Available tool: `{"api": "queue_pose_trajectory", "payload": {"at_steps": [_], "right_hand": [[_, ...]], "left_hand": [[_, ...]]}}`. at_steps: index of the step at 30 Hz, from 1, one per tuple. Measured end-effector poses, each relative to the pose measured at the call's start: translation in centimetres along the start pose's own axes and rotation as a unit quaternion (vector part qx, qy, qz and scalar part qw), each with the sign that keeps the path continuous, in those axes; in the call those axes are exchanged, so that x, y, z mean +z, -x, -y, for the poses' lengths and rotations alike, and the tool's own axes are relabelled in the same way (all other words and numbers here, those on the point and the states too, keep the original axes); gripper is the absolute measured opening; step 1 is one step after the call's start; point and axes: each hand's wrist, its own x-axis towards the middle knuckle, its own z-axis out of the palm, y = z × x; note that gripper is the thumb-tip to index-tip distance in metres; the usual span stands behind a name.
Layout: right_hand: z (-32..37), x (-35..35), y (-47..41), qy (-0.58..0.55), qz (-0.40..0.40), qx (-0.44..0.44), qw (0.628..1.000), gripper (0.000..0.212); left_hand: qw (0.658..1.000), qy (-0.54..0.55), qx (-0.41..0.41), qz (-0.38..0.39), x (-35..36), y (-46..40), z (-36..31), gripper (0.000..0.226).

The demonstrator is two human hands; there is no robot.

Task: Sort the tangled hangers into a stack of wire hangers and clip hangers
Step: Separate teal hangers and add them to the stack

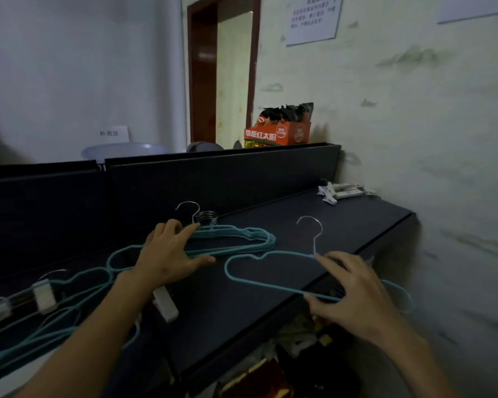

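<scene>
Your right hand (354,294) has its fingers (327,264) curled over a single teal wire hanger (259,282), the thumb hooked under the lower bar and the fingertips over the upper wire near the neck, so the hanger is pinched between them; its silver hook (311,228) points up and away from you, and the far end of its frame hangs past the tabletop's right edge. Your left hand (170,254) lies with fingers spread and nearly straight, pressing flat on a stack of teal wire hangers (242,239) whose silver hooks (197,215) sit bunched together toward the back panel; the single hanger lies just beside this stack, on its near right side. Under and behind your left forearm a tangle of teal hangers (41,320) spreads toward the left edge, and among them you can see white clips (44,297), with another white clip (166,305) just below your wrist. All of this rests on the dark tabletop (357,222), which is backed by a dark upright panel (213,179). In the far right corner of the tabletop lies a small heap of white clothespins (342,191). Beyond the panel stands an orange box of packets (282,130), next to a doorway (222,70), and a printed notice (314,18) hangs on the wall.
</scene>
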Motion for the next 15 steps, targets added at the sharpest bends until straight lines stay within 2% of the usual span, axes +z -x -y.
{"api": "queue_pose_trajectory", "payload": {"at_steps": [2, 5, 8, 12, 15], "right_hand": [[0.0, 1.0, -2.0, -0.021, -0.008, -0.008, 1.000, 0.079], [-0.2, 2.3, -4.8, -0.052, -0.015, -0.007, 0.999, 0.078], [-0.8, 3.2, -7.1, -0.066, -0.013, -0.008, 0.998, 0.075], [-1.8, 4.2, -9.6, -0.077, -0.020, 0.006, 0.997, 0.074], [-2.5, 4.7, -11.1, -0.085, -0.031, 0.012, 0.996, 0.076]], "left_hand": [[1.000, -0.002, 0.001, 0.016, 0.6, -1.3, 0.7, 0.124], [0.999, 0.008, -0.004, 0.046, 1.3, -2.6, 0.8, 0.112], [0.997, 0.037, -0.007, 0.060, 1.9, -3.6, 0.8, 0.119], [0.996, 0.075, -0.008, 0.046, 2.6, -4.8, 0.3, 0.094], [0.996, 0.081, -0.007, 0.048, 3.2, -5.5, -0.3, 0.092]]}}
